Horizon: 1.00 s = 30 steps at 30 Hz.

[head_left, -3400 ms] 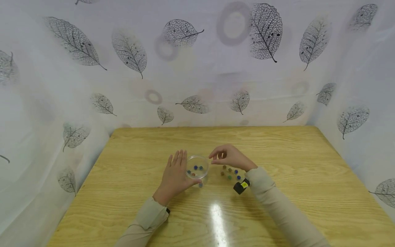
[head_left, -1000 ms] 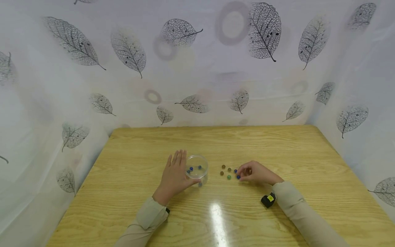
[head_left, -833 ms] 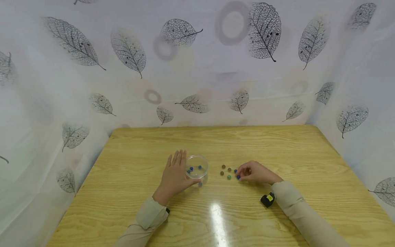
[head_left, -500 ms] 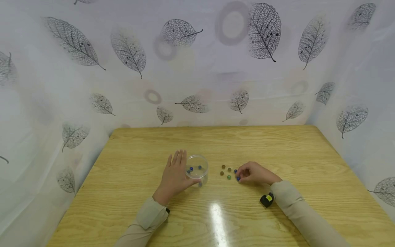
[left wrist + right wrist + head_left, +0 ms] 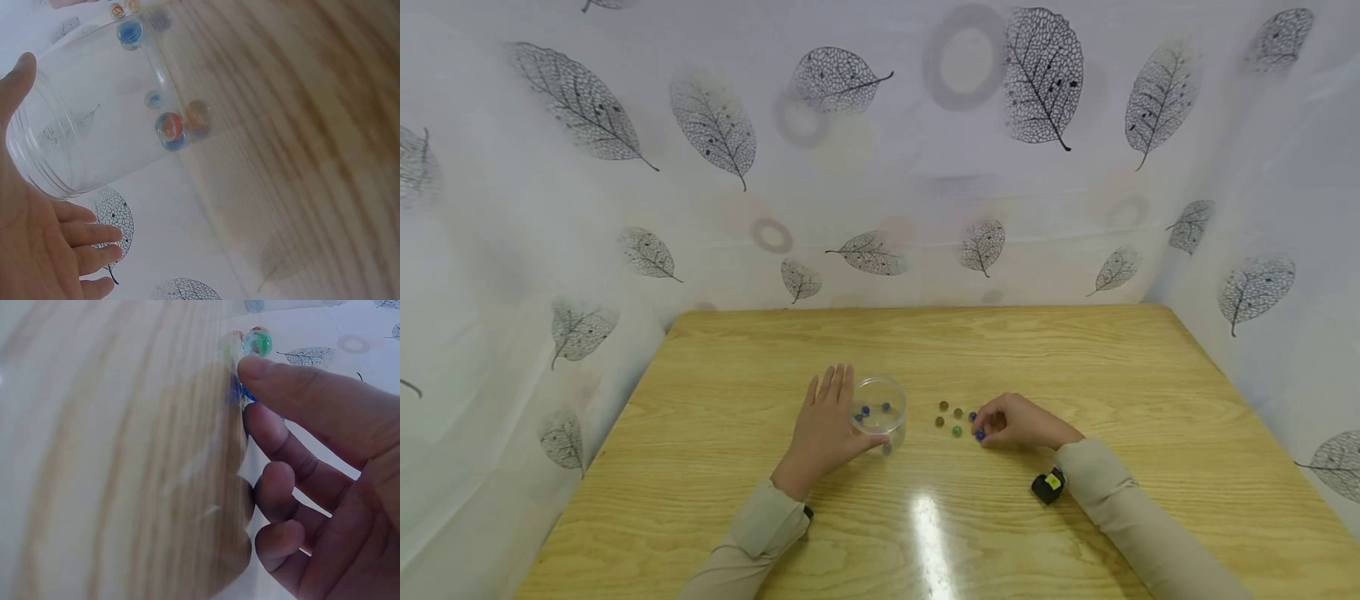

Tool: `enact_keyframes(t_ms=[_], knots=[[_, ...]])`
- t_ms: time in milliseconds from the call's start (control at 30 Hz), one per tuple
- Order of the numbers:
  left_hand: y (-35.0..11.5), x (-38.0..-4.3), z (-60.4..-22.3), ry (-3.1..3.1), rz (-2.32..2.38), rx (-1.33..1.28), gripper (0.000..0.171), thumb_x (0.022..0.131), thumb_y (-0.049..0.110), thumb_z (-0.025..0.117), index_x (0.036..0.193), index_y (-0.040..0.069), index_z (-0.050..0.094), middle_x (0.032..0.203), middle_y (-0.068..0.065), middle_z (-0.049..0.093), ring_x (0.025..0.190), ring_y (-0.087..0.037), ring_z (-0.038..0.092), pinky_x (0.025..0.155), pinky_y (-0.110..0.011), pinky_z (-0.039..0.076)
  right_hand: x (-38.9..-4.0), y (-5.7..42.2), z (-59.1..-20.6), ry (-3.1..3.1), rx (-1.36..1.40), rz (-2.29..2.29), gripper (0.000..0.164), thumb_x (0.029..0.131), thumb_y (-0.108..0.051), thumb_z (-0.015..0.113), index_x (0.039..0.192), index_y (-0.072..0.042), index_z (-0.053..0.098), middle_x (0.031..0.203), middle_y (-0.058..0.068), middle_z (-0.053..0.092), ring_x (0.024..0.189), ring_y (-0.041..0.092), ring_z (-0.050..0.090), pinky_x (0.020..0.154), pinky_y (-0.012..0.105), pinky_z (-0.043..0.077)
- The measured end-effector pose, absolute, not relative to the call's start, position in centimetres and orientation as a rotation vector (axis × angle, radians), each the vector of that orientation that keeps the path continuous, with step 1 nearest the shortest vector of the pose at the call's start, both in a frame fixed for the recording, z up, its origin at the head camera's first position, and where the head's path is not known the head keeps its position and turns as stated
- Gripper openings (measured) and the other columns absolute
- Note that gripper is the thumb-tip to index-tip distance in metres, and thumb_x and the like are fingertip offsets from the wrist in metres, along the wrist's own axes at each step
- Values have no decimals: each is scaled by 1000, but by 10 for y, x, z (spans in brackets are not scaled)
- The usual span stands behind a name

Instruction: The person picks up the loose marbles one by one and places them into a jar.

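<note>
My left hand [image 5: 822,429] rests against the side of a clear plastic jar [image 5: 880,381], fingers straight and the thumb across its near side. Inside the jar lie several glass marbles; the left wrist view shows a blue marble [image 5: 130,32] and a red-and-white marble [image 5: 169,127] at its bottom. My right hand [image 5: 1030,422] is low over the table, thumb and index finger pinching a blue marble [image 5: 980,436]. In the right wrist view that blue marble [image 5: 248,392] is mostly hidden behind the thumb. Another blue marble [image 5: 973,417] sits beside the fingertips.
Left of the right hand lie a green marble [image 5: 957,432] and brown marbles [image 5: 940,422] on the wooden table [image 5: 760,358]. A leaf-printed curtain [image 5: 880,183] stands behind the table and along both sides. A black wrist device [image 5: 1047,487] hangs under the right sleeve.
My right hand has come from beside the jar's rim, rightward and nearer, to the loose marbles. The pinched blue marble has shifted slightly nearer. My left hand has stayed at the jar.
</note>
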<state>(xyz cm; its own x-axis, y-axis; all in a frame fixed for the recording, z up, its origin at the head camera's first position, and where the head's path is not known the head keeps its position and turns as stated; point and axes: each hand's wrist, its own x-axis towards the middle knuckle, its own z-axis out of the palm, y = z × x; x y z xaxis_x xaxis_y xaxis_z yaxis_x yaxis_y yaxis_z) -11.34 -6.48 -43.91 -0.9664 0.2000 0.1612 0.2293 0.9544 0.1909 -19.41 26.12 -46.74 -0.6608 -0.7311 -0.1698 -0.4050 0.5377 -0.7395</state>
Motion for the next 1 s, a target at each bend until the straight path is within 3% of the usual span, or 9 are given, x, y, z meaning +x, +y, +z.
enact_keyframes(t_ms=[667, 1000], knots=[[-64, -114, -439, -2969, -303, -330, 116, 70, 73, 61, 147, -3, 22, 151, -21, 29, 142, -35, 27, 118, -49, 19, -192, 263, -463, 2343, -923, -936, 8, 82, -19, 72, 90, -18, 73, 78, -5, 64, 63, 3, 52, 56, 22, 48], [-65, -114, -439, -2969, -296, -327, 117, 69, 73, 62, 148, -3, 21, 151, -21, 30, 142, -35, 26, 118, -49, 19, -194, 263, -449, 2383, -978, -933, 9, 82, -16, 72, 90, -15, 73, 88, -2, 70, 62, 1, 52, 54, 21, 47]])
